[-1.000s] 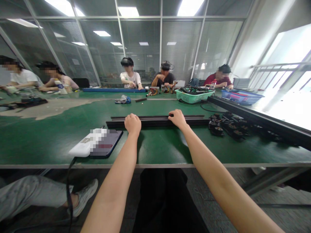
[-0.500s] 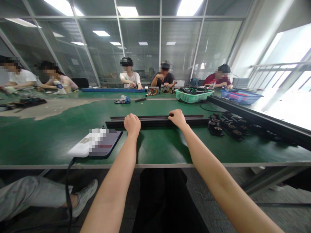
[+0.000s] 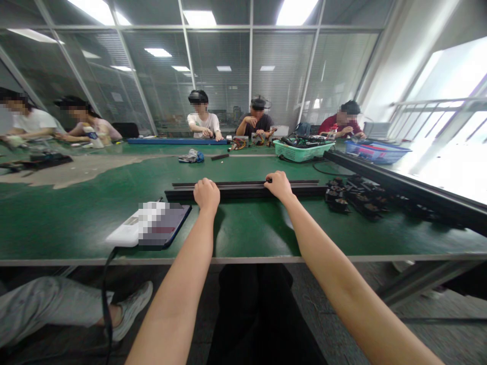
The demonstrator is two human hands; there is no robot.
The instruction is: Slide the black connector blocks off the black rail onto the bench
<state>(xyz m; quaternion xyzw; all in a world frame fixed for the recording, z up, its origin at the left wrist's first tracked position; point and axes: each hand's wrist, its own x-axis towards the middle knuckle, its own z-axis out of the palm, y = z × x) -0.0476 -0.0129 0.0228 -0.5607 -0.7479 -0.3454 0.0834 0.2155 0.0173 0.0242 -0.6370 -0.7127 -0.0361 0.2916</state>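
Two hands closing on a long black metal rail (image 3: 245, 191): left hand (image 3: 206, 194) curled over it, right hand (image 3: 279, 185) hooked on its top edge. Lying crosswise on the bench (image 3: 68, 218). Risking pinched fingers from lifting unevenly, or knocking the white case (image 3: 127, 235) just before the rail through swinging. Looking straight, dark and ridged lengthwise.

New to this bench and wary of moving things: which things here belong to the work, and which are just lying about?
Part of the work: the left hand and right hand, both on the black metal rail.
Just lying about: the flat white-and-dark device, the small black parts, the long dark rail, the green basket.
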